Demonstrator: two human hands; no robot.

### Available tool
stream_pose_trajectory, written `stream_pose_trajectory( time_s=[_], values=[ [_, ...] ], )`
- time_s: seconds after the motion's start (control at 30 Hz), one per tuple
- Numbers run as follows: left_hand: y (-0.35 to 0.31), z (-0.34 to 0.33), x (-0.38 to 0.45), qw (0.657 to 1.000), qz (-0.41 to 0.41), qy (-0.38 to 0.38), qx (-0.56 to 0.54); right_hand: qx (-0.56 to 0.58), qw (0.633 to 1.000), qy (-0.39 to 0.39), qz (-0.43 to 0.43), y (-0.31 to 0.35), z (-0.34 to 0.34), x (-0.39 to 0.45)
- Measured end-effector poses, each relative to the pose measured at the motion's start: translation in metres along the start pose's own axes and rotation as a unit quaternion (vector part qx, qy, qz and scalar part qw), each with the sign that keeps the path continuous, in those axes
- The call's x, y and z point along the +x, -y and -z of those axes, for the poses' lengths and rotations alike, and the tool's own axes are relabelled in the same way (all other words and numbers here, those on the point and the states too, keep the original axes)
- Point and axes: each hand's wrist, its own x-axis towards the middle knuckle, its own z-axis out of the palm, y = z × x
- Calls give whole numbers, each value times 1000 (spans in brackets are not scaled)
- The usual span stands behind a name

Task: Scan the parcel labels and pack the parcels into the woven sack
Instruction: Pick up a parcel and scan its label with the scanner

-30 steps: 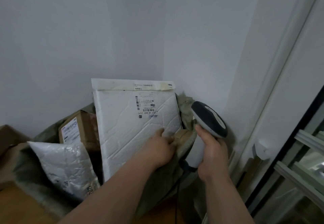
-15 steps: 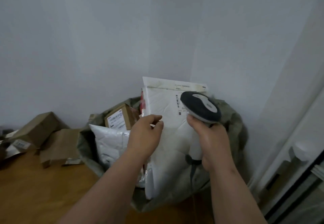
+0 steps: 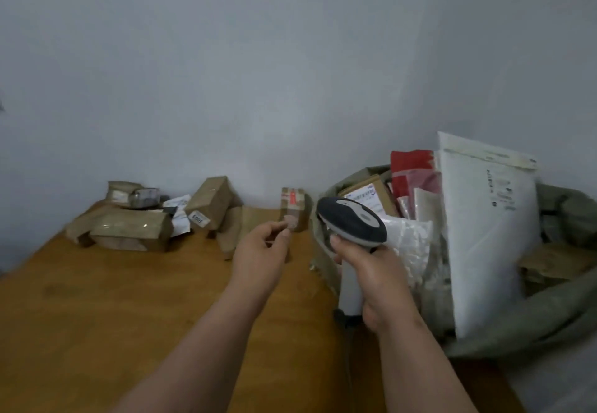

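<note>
Here the wooden table [image 3: 97, 309] shows a broad bare stretch near the person, with brown parcels [image 3: 132, 228] heaped along its far edge by the wall. The woven sack [image 3: 555, 286] gapes at the table's right edge, a white padded mailer [image 3: 484, 235] upright inside. The right hand [image 3: 378, 280] grips the scanner [image 3: 352, 222]; the left hand [image 3: 261, 257], fingers loosely curled and holding nothing, hangs before 1 small taped box [image 3: 293, 207].

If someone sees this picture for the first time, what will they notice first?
Probably the grey barcode scanner gripped in the right hand at the centre. Next, the big white padded envelope standing in the woven sack on the right, then the brown parcels piled at the table's far-left edge.
</note>
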Motion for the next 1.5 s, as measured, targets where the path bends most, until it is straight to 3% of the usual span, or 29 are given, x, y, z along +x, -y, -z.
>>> stream_pose_trajectory(
  time_s=[0.3,0.83,1.37,1.5],
  values=[
    [70,80,40,991,109,-67,-30,-21,996,52,-70,-51,-100,34],
    [180,191,161,951,257,-170,21,-63,964,162,-199,-132,-270,152],
    [273,341,299,936,227,-215,161,-61,968,102,-222,-192,-445,194],
    [290,362,314,950,254,-163,87,-49,973,70,-214,-206,-474,204]
  ],
)
